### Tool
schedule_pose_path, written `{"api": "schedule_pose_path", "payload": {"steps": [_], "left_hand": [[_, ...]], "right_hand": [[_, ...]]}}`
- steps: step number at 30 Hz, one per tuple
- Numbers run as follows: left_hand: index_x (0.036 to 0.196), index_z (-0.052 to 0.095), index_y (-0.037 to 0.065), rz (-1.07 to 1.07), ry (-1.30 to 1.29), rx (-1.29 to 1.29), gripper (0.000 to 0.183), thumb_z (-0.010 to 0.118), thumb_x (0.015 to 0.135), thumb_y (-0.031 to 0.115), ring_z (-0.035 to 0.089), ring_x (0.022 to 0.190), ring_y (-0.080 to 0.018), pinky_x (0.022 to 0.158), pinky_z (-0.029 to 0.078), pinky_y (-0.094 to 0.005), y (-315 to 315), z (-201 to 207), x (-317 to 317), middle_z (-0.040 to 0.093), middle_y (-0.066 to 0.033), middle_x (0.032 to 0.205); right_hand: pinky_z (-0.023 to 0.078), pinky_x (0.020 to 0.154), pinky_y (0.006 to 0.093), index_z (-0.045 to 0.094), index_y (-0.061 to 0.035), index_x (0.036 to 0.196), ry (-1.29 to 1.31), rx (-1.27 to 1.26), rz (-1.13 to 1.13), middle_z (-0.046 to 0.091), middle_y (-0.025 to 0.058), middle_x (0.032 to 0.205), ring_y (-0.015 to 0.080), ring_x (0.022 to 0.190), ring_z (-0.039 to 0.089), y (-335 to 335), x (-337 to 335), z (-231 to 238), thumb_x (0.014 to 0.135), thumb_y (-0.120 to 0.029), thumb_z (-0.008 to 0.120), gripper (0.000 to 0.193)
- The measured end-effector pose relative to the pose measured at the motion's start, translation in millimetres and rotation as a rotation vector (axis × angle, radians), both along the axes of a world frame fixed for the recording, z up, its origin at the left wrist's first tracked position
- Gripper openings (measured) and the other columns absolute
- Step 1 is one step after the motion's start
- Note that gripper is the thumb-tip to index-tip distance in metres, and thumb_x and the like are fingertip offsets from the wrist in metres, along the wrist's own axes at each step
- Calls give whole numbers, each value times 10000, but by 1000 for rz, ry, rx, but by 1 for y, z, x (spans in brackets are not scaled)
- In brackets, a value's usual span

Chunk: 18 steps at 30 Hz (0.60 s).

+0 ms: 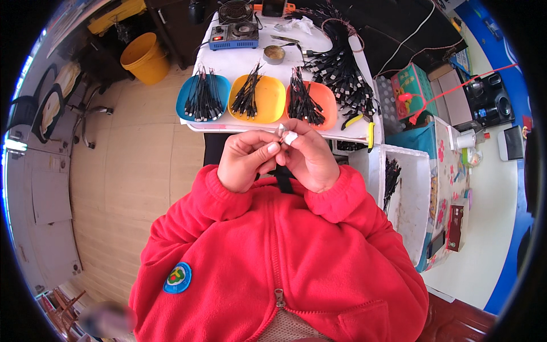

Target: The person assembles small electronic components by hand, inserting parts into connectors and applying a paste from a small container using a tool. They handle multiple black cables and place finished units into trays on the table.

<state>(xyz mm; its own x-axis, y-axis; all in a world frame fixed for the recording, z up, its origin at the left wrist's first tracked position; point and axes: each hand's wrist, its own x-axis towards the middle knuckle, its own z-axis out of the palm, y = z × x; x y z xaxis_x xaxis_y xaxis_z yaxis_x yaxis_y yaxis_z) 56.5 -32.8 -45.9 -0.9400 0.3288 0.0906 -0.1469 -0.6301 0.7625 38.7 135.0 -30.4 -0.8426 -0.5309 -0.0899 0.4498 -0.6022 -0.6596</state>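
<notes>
My left hand (246, 158) and my right hand (312, 159) meet in front of my chest, at the near edge of the white table (228, 60). Both are closed in a pinch, fingertips against fingertips. What they pinch is too small and too covered to name. A white patch (290, 137) shows at my right thumb. Just beyond my hands stand a blue tray (181, 108), a yellow tray (276, 102) and an orange tray (327, 105). Each bears a bundle of short black cables (246, 100) with metal plugs.
A large heap of black USB cables (345, 80) covers the table's right side. Yellow-handled pliers (370, 135) lie at its corner. Further back are a blue electric hotplate (233, 43) and a small round tin (274, 55). A white foam box (413, 199) stands to my right, a yellow bucket (145, 58) at left.
</notes>
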Motion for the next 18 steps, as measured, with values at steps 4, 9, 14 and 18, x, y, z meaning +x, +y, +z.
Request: {"api": "schedule_pose_path", "payload": {"steps": [4,9,14,18], "left_hand": [[1031,636,-33,51,55,-385,122,550,959,16,463,557,-48,508,377,-187,4,-5,-2,659,-57,789],[1068,600,-45,68,33,-379,138,527,977,28,454,541,-41,498,374,-186,9,-13,-24,659,-67,777],[1023,600,-41,161,-90,-342,130,556,972,71,531,567,-76,524,413,-203,7,-19,-45,691,-110,823],[1027,614,-42,201,-138,-282,140,566,966,75,620,678,-116,625,497,-231,9,-27,-51,703,-122,886]], "right_hand": [[460,667,242,534,-61,1060,-147,-20,47,565,22,986,116,780,553,5,-13,-11,891,-60,545,170],[464,694,236,533,-44,1137,37,284,-52,576,11,989,120,845,576,24,-42,-34,916,-97,583,233],[503,639,297,616,-35,999,915,1555,-605,586,81,894,186,718,618,59,-95,-64,799,-69,717,227],[509,642,337,617,-47,902,936,1726,-534,596,75,850,226,723,624,64,-106,-88,777,-44,694,147]]}}
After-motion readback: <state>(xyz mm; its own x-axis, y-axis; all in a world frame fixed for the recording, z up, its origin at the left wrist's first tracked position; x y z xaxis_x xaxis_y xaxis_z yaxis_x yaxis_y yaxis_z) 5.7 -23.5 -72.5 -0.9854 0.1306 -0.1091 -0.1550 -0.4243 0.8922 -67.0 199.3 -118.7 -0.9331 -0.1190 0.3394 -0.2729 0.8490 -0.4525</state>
